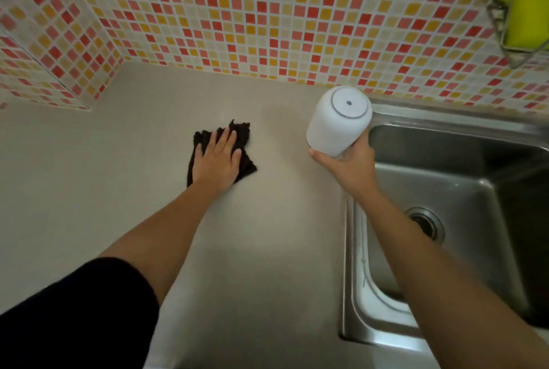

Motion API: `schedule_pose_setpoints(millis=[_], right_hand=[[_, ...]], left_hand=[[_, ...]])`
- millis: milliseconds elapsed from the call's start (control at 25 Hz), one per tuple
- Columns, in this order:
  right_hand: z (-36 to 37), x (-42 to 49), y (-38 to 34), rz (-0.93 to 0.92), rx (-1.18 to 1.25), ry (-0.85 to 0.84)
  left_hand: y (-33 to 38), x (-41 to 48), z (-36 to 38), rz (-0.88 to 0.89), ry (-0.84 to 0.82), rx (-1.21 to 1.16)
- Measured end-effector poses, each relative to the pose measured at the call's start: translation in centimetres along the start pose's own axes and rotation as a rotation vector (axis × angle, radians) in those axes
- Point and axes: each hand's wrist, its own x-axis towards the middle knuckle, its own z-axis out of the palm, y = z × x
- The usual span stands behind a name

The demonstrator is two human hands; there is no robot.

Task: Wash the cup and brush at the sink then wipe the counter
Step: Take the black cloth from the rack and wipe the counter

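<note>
The worktop (89,190) lies bare from front edge to back wall, except the cloth (240,136) mid-back; the sink (445,178) bounds its right edge.

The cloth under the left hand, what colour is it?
The cloth is dark, near black, seen in the head view.

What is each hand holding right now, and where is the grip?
Right hand grips the inverted white cup at its lower, rim end. Left hand presses flat on the dark cloth.
</note>
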Motion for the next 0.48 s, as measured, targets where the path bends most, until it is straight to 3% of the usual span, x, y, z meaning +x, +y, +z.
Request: schedule_pose_setpoints(millis=[120, 280, 320, 400, 480], right_hand=[[-0.7, 1.4, 0.0, -0.031, -0.011, 0.011], [-0.9, 4.5, 1.0, -0.015, -0.047, 0.023], [-0.6, 5.1, 1.5, -0.005, -0.052, 0.017], [0.2, 6.3, 2.6, 0.017, -0.060, -0.006], [1.2, 6.9, 3.4, 0.020, -0.095, -0.041]], left_hand=[[5.7, 2.3, 0.5, 0.132, -0.017, 0.033], [7.6, -9.3, 2.6, 0.846, 0.009, 0.098], [6.6, -10.5, 2.6, 0.948, -0.042, 0.096], [4.7, -8.2, 2.6, 0.971, -0.018, 0.117], [4.2, -3.6, 2.2, 0.724, 0.070, 0.113]])
